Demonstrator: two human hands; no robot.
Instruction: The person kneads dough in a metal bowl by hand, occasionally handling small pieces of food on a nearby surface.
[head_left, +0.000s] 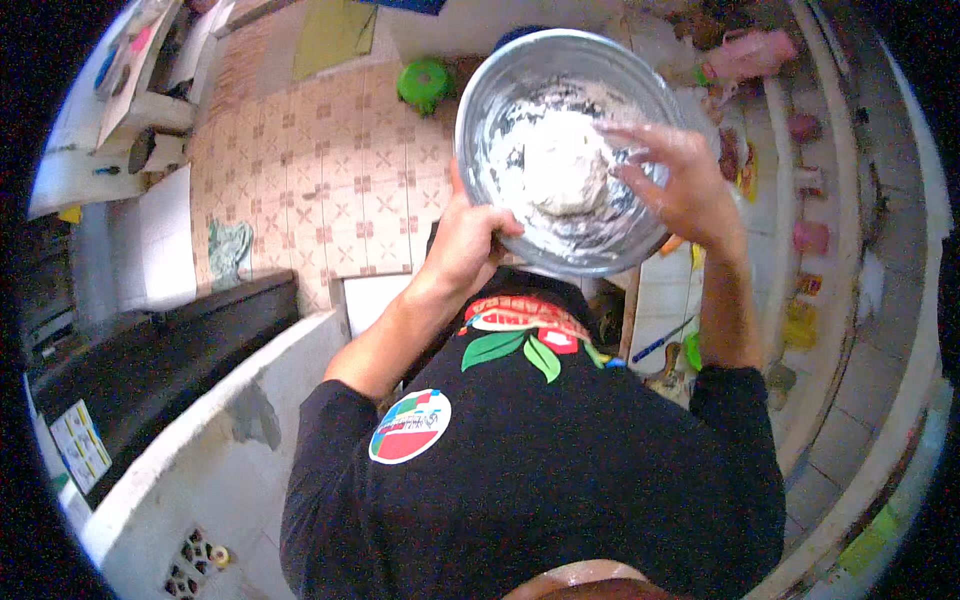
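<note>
A round metal bowl (480, 90) is held up in front of my chest. My left hand (472, 240) grips its near left rim, the thumb over the edge and the other fingers underneath. Inside sits a white, floury lump of dough (566, 169), its upper part washed out by glare. Streaks of white flour coat the bowl's inner wall. My right hand (679, 176) reaches over the right rim, flour on its fingers. The fingers are apart and curve towards the dough's right side; whether the fingertips touch it is hard to tell.
A tiled counter (664, 296) on the right carries a blue-handled knife (660, 341). Beyond the bowl, a green plastic stool (424, 84) stands on the patterned tile floor (345, 172). A green cloth (229, 247) lies at left, near a low white wall (217, 420).
</note>
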